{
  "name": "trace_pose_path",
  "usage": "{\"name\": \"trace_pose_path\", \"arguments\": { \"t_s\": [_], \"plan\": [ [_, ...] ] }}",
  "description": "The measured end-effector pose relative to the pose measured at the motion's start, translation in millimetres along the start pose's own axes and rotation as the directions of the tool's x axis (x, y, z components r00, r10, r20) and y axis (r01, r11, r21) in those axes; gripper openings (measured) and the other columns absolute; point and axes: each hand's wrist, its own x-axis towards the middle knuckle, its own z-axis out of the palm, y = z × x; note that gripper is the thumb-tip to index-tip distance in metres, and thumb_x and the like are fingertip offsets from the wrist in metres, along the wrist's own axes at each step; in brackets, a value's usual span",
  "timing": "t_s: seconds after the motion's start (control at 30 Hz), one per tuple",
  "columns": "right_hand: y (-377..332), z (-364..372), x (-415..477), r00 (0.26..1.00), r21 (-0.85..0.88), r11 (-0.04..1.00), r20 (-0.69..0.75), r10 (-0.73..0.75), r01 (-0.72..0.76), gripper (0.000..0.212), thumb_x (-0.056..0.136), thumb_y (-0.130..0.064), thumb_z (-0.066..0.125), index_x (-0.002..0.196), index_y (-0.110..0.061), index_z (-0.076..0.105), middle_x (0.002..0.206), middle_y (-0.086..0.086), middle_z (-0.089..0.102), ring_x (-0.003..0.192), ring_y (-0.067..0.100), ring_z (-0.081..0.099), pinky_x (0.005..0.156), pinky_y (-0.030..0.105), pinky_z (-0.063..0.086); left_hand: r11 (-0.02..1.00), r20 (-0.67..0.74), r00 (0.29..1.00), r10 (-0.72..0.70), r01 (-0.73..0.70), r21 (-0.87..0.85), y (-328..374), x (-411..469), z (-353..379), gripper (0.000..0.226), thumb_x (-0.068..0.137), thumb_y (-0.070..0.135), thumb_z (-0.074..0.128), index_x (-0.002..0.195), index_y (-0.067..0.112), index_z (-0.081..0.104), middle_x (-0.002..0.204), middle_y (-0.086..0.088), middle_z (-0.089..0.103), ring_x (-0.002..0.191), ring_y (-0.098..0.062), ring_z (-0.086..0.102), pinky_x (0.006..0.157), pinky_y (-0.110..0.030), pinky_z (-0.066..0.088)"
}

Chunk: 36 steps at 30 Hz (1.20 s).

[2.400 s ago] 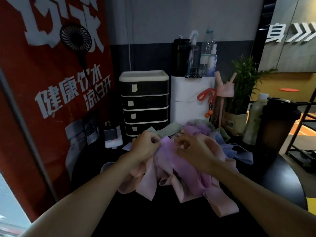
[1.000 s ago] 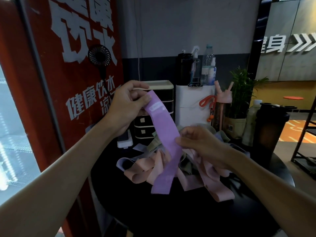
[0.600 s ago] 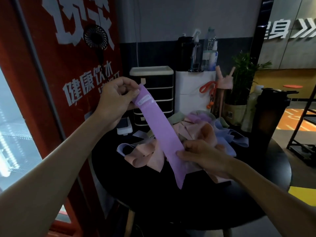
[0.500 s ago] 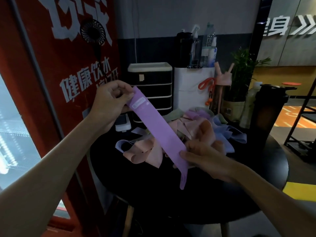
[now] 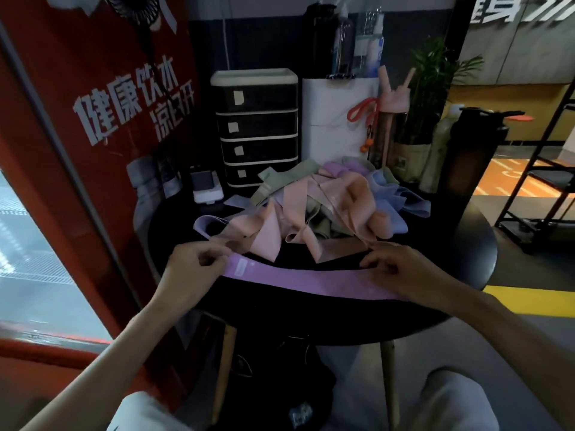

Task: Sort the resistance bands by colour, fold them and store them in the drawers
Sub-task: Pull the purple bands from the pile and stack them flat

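Observation:
A purple resistance band (image 5: 298, 279) lies stretched flat across the near part of the round black table (image 5: 460, 244). My left hand (image 5: 194, 264) pinches its left end, beside a small white label. My right hand (image 5: 393, 269) pinches its right end. Behind the band sits a tangled pile of bands (image 5: 323, 206) in pink, green, lilac and blue. A black drawer unit (image 5: 256, 129) with several cream-edged drawers, all shut, stands at the back of the table.
A white box (image 5: 329, 116) with bottles on top stands right of the drawers. A pink bottle (image 5: 392, 101), a potted plant (image 5: 426, 98) and a dark shaker (image 5: 469, 150) line the back right. A red banner (image 5: 93, 119) rises at left; a small white device (image 5: 207, 188) sits by it.
The purple band was lifted out of the pile and held up slanting in the air. Now both hands have come down and it lies level across the table's front.

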Motion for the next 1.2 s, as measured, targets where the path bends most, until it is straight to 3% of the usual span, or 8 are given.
{"name": "trace_pose_path", "arguments": {
  "t_s": [0.2, 0.47, 0.57, 0.63, 0.7, 0.83, 1.0, 1.2],
  "plan": [
    [30, -9, 9, 0.993, -0.002, 0.995, -0.065, 0.096, -0.096, 0.020, 0.090, -0.022, 0.067, 0.108, -0.027, 0.072, 0.108, -0.009, 0.062, 0.089, 0.003, 0.060, 0.071, 0.009, 0.043, 0.985, 0.097, 0.995, 0.021, -0.037, 0.166, -2, -9, 20, 0.031, 0.084, 0.008, 0.070, 0.077, 0.038, 0.070, 0.076, 0.016, 0.071, 0.079, 0.005, 0.064, 0.067, -0.008, 0.043],
    [31, -15, -9, 0.997, -0.022, 0.997, 0.027, 0.071, -0.071, 0.019, 0.091, -0.023, 0.065, 0.109, -0.028, 0.070, 0.101, -0.016, 0.064, 0.087, -0.003, 0.060, 0.078, 0.016, 0.045, 0.973, 0.158, 0.985, 0.064, -0.097, 0.209, -3, -15, 16, 0.028, 0.084, 0.007, 0.068, 0.076, 0.034, 0.071, 0.078, 0.009, 0.065, 0.079, -0.005, 0.061, 0.072, -0.017, 0.046],
    [31, -15, -15, 0.995, -0.104, 0.990, 0.000, 0.097, -0.097, 0.030, 0.088, -0.032, 0.068, 0.117, -0.030, 0.064, 0.107, -0.011, 0.055, 0.095, 0.004, 0.055, 0.086, 0.029, 0.049, 0.959, 0.168, 0.975, 0.143, -0.179, 0.222, -3, -16, 19, 0.021, 0.083, 0.012, 0.069, 0.080, 0.033, 0.069, 0.092, 0.012, 0.053, 0.090, -0.002, 0.054, 0.074, -0.008, 0.038],
    [32, -16, -21, 0.998, -0.195, 0.978, -0.034, 0.060, -0.066, 0.030, 0.087, -0.035, 0.068, 0.116, -0.031, 0.063, 0.106, -0.011, 0.051, 0.096, 0.007, 0.051, 0.089, 0.038, 0.047, 0.933, 0.210, 0.952, 0.224, -0.272, 0.237, 0, -16, 21, 0.008, 0.079, 0.030, 0.066, 0.084, 0.036, 0.068, 0.098, 0.018, 0.051, 0.101, 0.001, 0.051, 0.084, -0.008, 0.035],
    [31, -17, -27, 0.995, -0.272, 0.961, -0.093, 0.020, -0.045, 0.025, 0.086, -0.036, 0.068, 0.111, -0.034, 0.064, 0.105, -0.010, 0.049, 0.099, 0.011, 0.047, 0.089, 0.041, 0.043, 0.879, 0.283, 0.902, 0.325, -0.399, 0.263, 4, -17, 24, 0.019, 0.078, 0.043, 0.058, 0.088, 0.033, 0.071, 0.100, 0.022, 0.054, 0.103, 0.002, 0.050, 0.088, -0.012, 0.035],
    [28, -14, -31, 0.957, -0.245, 0.967, -0.256, -0.135, 0.070, 0.007, 0.080, -0.029, 0.071, 0.085, -0.025, 0.069, 0.088, -0.009, 0.056, 0.086, 0.016, 0.051, 0.076, 0.042, 0.045, 0.842, 0.425, 0.815, 0.394, -0.505, 0.187, 15, -15, 39, 0.028, 0.085, 0.041, 0.056, 0.093, 0.023, 0.075, 0.099, 0.017, 0.061, 0.099, -0.003, 0.056, 0.084, -0.021, 0.043],
    [28, -12, -33, 0.992, -0.172, 0.984, -0.105, -0.073, 0.054, 0.007, 0.082, -0.030, 0.074, 0.086, -0.028, 0.068, 0.088, -0.016, 0.058, 0.084, 0.002, 0.055, 0.078, 0.031, 0.049, 0.848, 0.480, 0.800, 0.360, -0.495, 0.190, 14, -12, 45, 0.006, 0.088, 0.025, 0.071, 0.091, 0.025, 0.076, 0.099, 0.016, 0.058, 0.098, -0.004, 0.052, 0.080, -0.016, 0.040],
    [22, -20, -25, 0.981, -0.108, 0.992, -0.174, -0.087, 0.068, 0.013, 0.082, -0.021, 0.074, 0.076, -0.022, 0.062, 0.080, -0.010, 0.060, 0.075, 0.007, 0.058, 0.066, 0.024, 0.048, 0.814, 0.484, 0.781, 0.394, -0.541, 0.210, 25, -5, 49, 0.008, 0.087, 0.020, 0.072, 0.093, 0.025, 0.075, 0.097, 0.017, 0.059, 0.098, 0.001, 0.052, 0.084, -0.014, 0.040]
  ]
}}
